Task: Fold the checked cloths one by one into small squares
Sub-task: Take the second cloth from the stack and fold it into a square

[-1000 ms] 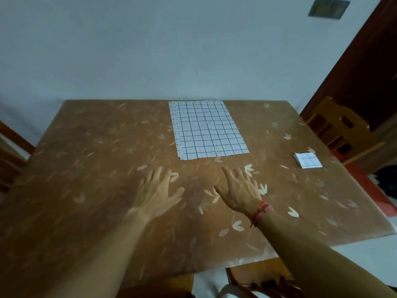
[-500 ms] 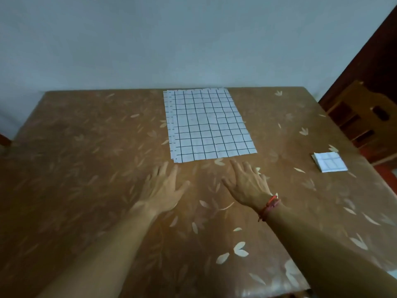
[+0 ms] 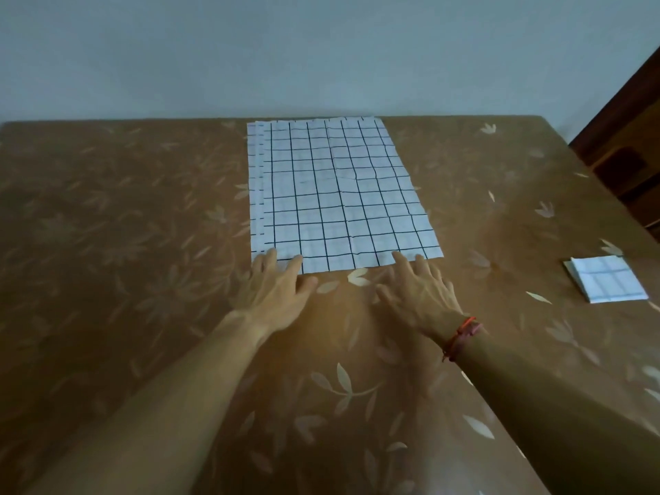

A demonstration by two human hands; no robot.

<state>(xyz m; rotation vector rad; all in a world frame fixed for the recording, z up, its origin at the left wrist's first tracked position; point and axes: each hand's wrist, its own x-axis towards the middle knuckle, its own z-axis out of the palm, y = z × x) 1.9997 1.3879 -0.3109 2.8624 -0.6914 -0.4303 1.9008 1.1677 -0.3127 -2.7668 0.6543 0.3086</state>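
A stack of white checked cloths [image 3: 339,194] lies flat in the middle of the brown table [image 3: 125,226], reaching to its far edge. My left hand [image 3: 275,291] has its straight fingers on the stack's near left corner. My right hand [image 3: 418,294], with a red band at the wrist, reaches the near edge toward the right corner with its fingers spread. Neither hand holds anything. One cloth folded into a small square [image 3: 605,278] lies at the right of the table.
The table wears a brown cover with a pale leaf pattern. A plain wall stands right behind its far edge. A dark wooden chair [image 3: 628,151] is at the right side.
Both hands have moved forward over the table until their fingertips reach the near edge of the stack. The camera has come closer and tipped down.
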